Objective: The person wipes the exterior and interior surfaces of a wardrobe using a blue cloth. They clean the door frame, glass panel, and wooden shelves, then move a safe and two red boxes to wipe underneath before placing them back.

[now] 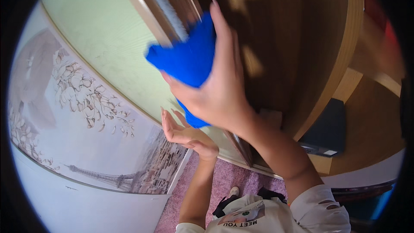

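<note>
My right hand [220,87] grips a bright blue cloth [190,61], its thumb and fingers spread around the folds. The cloth lies against the upright edge of a sliding wardrobe door [150,9], over the pale fuzzy brush strip [166,6] that runs along that edge. Lower down, my left hand [190,137] is raised with bent fingers apart and nothing in it. It is near the pale green door panel [106,38] and the cloth's hanging end; whether it touches either I cannot tell.
Wooden wardrobe shelves [336,81] curve along the right, with a dark box [326,129] on one. A printed panel with flowers and a tower [97,110] covers the left side. Pink carpet [181,194] lies below, and a shoe [234,191] shows on it.
</note>
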Tool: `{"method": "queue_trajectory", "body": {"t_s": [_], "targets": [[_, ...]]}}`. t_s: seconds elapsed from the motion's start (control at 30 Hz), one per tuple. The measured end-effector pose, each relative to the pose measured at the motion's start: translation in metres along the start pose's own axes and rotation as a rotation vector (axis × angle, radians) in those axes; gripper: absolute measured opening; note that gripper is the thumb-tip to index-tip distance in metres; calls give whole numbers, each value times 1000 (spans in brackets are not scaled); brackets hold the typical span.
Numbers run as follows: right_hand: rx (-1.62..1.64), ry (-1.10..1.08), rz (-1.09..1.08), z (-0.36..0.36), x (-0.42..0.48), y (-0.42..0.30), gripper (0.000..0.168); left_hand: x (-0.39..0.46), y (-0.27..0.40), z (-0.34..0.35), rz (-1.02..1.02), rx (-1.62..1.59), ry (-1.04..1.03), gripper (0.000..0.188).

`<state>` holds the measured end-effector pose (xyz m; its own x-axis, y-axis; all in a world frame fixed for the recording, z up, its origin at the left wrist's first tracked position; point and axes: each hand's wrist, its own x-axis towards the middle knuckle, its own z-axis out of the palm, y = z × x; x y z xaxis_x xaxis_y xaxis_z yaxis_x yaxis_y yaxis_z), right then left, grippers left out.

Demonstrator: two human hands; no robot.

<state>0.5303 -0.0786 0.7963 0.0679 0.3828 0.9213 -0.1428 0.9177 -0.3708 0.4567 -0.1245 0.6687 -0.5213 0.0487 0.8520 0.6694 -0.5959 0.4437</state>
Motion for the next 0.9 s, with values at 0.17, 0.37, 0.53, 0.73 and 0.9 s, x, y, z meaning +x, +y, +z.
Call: {"method": "queue_trajectory", "body": {"t_s": [0.17,0.37,0.53,0.73,0.9], "targets": [[-61,-138,325,-32,-137,41,101,-19,-11,-37,-222,19,-11,70],[-138,-263,336,-34,-142,40,104,-23,-6,-54,-125,80,-147,58],[-208,-106,147,-13,-58,7,103,-26,14,-42,-217,-91,-98,64],[-115,23,208,-16,-138,35,108,-31,-4,-69,-62,16,-227,63],[-360,-145,389,-41,-247,67,108,-44,-11,-84,-129,30,-318,65]]}}
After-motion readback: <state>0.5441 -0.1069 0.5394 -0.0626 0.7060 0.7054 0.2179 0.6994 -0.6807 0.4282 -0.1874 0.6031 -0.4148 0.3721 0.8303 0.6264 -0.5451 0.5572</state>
